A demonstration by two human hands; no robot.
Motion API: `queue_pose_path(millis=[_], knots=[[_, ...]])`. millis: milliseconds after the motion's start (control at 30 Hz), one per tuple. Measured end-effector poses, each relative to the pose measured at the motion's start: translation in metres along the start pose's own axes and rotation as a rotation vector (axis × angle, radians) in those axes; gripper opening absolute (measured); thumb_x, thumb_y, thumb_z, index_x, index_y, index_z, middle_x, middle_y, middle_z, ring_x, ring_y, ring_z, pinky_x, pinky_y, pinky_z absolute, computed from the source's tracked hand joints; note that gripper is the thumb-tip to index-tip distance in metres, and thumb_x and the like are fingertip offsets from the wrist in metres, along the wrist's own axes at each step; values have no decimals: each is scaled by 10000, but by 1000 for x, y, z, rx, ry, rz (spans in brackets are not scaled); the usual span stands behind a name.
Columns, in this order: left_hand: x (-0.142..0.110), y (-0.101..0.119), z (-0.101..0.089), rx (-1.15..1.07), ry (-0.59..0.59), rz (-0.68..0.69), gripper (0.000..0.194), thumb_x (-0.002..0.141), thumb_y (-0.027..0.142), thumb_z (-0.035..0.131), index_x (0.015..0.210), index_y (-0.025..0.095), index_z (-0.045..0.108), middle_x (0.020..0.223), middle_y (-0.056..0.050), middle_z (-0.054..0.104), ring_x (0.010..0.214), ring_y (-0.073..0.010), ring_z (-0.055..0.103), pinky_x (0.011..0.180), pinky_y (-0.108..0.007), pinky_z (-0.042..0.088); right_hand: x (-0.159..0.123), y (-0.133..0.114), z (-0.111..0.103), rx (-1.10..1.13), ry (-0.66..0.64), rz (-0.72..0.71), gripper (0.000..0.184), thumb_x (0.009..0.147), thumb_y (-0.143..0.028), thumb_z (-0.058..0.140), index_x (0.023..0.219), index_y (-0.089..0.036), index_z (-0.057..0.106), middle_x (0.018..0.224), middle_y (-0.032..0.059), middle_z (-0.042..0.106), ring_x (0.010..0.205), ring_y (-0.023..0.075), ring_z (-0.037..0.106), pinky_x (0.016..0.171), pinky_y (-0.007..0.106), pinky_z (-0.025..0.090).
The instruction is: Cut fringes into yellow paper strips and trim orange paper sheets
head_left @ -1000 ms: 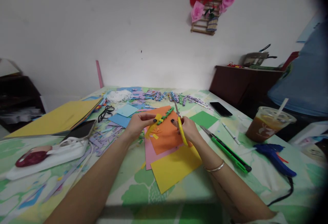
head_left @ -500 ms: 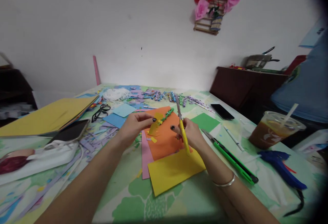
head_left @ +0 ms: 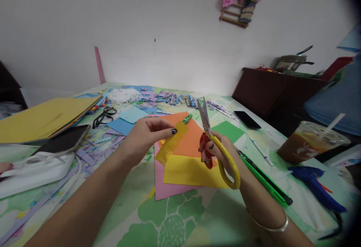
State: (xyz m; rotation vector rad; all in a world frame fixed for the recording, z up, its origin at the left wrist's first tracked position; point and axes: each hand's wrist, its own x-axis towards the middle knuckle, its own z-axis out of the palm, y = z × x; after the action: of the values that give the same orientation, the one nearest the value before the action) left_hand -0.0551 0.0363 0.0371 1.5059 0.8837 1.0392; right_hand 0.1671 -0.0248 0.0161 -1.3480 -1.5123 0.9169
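A white wall (head_left: 169, 21) rises behind the tabletop (head_left: 220, 220), which is spread with a green floral cloth. A dark cabinet (head_left: 270, 92) stands at the far right. On the left lies a stack of large yellow sheets (head_left: 47, 119), with a smartphone (head_left: 63, 139) just beside its near edge. Near the middle, a yellow sheet (head_left: 183, 170) overlaps a pink sheet (head_left: 166, 192), and an orange sheet (head_left: 186, 149) lies on its far side. A green sheet (head_left: 228, 130) is to the right of these.

The left hand (head_left: 146, 134) and the right hand (head_left: 225, 143) are above the papers, well apart from each other. At the right stand a plastic cup (head_left: 304, 145) of brown drink, a blue glue gun (head_left: 318, 186) near it and a green utility knife (head_left: 266, 183) beside the right forearm. The right hand's fingers are closed around the handles of yellow-and-red scissors (head_left: 208, 131), whose blades point away, slightly apart. The left hand's fingers are pinched on a yellow fringed strip (head_left: 172, 143), held slanting over the orange sheet. A small green curled piece (head_left: 187, 118) shows at the strip's far end; I cannot tell whether they are joined.
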Motion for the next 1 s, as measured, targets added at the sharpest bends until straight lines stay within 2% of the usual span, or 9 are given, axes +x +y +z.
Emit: queue_pose_path(millis=[167,300,367,467,600,667,800,900,1000], knots=[[0,-2,-3,-83,-34,19,70,697,275,771,716,215,740,732,8,705,688,-106,620,651,-208,469,-10,2,1,218,-99,-19,529,679,-630,694,843,-221,401,598,-7,624,419,130,552,384,224,430],[1,-1,-5,-165,-38,5,76,680,270,788,695,215,738,697,12,700,643,-93,605,612,-202,456,-11,3,3,346,-204,-74,623,679,-610,724,1063,-256,386,694,-29,620,467,134,588,371,188,414],[1,2,-7,-214,-36,0,71,674,254,789,676,213,731,675,17,691,629,-90,600,609,-202,456,-11,5,3,333,-258,-72,684,673,-620,723,1155,-229,435,768,9,629,496,121,581,382,182,412],[-1,7,-8,-239,-40,22,50,680,213,767,668,205,718,661,25,673,628,-83,588,621,-196,453,-11,6,1,287,-314,-66,661,705,-646,682,1138,-167,541,876,81,634,598,132,595,440,198,444],[-4,8,-9,-219,-58,39,46,677,174,737,670,188,694,694,27,649,671,-82,574,638,-187,441,-13,2,-5,215,-366,-63,609,671,-524,789,1120,-171,578,999,107,634,790,182,637,639,259,531],[-4,8,-8,-213,-61,20,56,664,165,730,660,181,676,670,28,626,643,-85,560,607,-192,429,-14,-1,-6,199,-403,-32,611,629,-470,837,1099,-175,582,1007,104,634,818,199,645,683,286,545],[-5,8,-7,-204,-68,-1,66,630,164,720,649,173,658,635,7,631,612,-123,590,578,-232,445,-20,-7,-4,241,-412,22,583,668,-525,793,1080,-171,578,917,86,644,693,178,648,554,254,524],[-5,9,-8,-213,-64,3,62,632,180,720,640,175,659,617,2,641,591,-136,614,563,-243,459,-24,-5,-1,277,-396,32,563,707,-588,729,1047,-161,591,845,78,647,540,132,596,396,192,433],[-5,8,-10,-181,-51,1,64,640,173,713,631,179,650,594,11,632,577,-137,624,556,-241,460,-28,0,0,255,-361,25,583,669,-615,741,990,-145,616,725,45,627,456,107,548,325,164,380]])
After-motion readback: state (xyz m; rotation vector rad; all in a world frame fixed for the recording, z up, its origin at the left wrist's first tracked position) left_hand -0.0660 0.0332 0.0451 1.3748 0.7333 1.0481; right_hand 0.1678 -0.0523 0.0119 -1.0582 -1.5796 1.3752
